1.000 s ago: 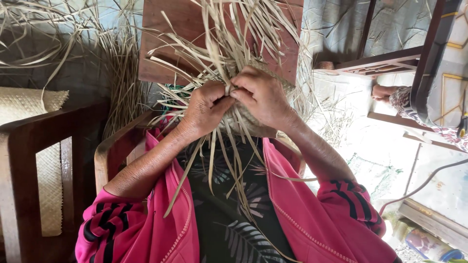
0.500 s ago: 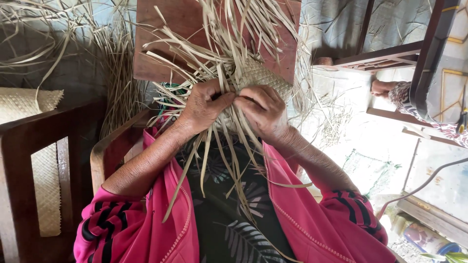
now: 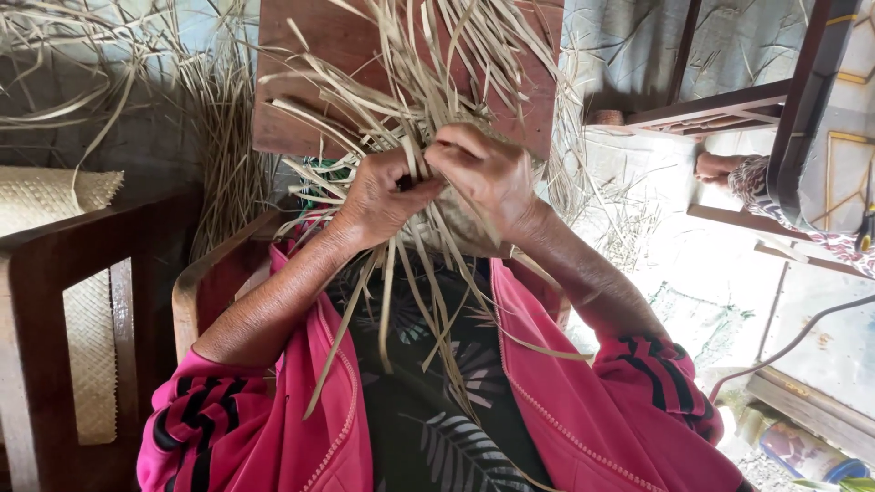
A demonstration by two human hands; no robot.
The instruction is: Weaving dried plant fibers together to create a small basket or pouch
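Note:
A half-woven piece of pale dry leaf strips [image 3: 456, 228] rests on my lap, with long loose strips fanning up and hanging down over my dark leaf-print skirt. My left hand [image 3: 383, 196] pinches strips at the middle of the weave, fingers closed. My right hand [image 3: 488, 169] meets it from the right, fingers curled over the same strips. Both arms wear pink sleeves with black stripes.
A reddish wooden board [image 3: 328, 82] lies beyond the weave. A wooden chair arm [image 3: 91, 246] stands at left with a finished woven mat [image 3: 55, 196] behind it. Loose strips [image 3: 210, 118] litter the floor. Another person's foot [image 3: 720, 169] shows at right beside wooden furniture.
Both hands have shifted slightly up and together on the weave; my right hand has turned over the strips and closed nearer my left.

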